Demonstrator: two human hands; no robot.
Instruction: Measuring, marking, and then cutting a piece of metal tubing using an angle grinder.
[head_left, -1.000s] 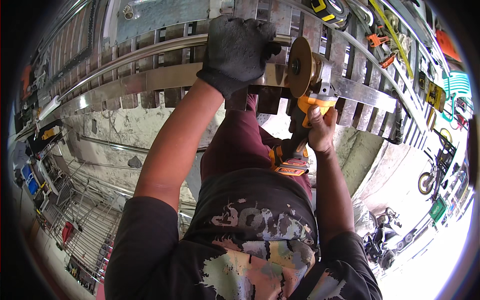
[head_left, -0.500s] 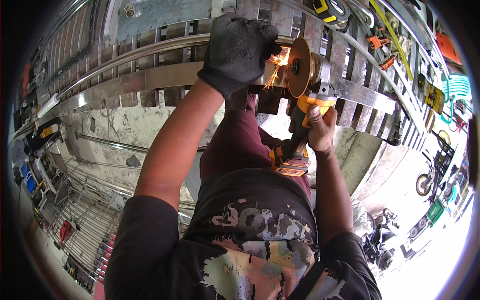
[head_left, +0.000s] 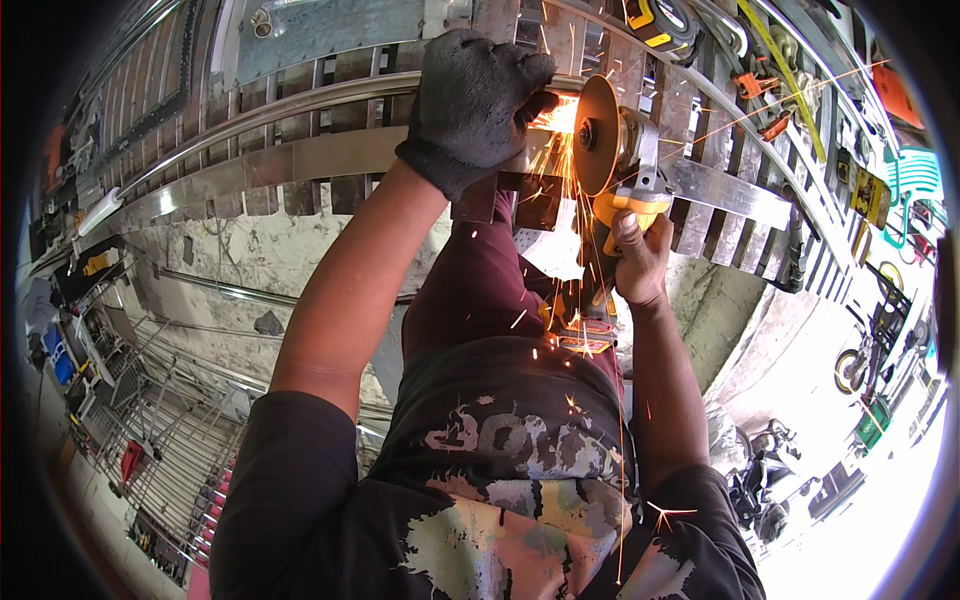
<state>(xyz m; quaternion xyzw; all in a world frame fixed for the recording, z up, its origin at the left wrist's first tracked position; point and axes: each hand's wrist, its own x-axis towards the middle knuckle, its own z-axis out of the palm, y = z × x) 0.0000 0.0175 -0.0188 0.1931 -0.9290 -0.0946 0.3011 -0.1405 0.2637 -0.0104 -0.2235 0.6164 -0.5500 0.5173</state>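
My left hand (head_left: 480,105), in a dark grey work glove, is closed round a shiny metal tube (head_left: 300,98) lying across the slatted bench. In my bare right hand (head_left: 645,255) is a yellow and black cordless angle grinder (head_left: 640,150), gripped by its body with the battery end toward me. Its thin brown disc (head_left: 597,135) stands on edge just right of the glove, at the tube. Bright sparks (head_left: 567,150) stream from that spot, down over my lap and outward. The exact contact point is lost in the glare.
A flat metal strip (head_left: 330,152) lies on the slatted metal bench (head_left: 720,225), nearer me than the tube. A tape measure (head_left: 662,25) and orange-handled clamps (head_left: 752,85) are at the far right. A metal sheet (head_left: 320,35) sits at the far left; a wire rack (head_left: 165,460) stands lower left.
The sparks have grown from a small burst into a wide spray that reaches my shirt and the bench's right side. Both hands and the grinder stay almost in place.
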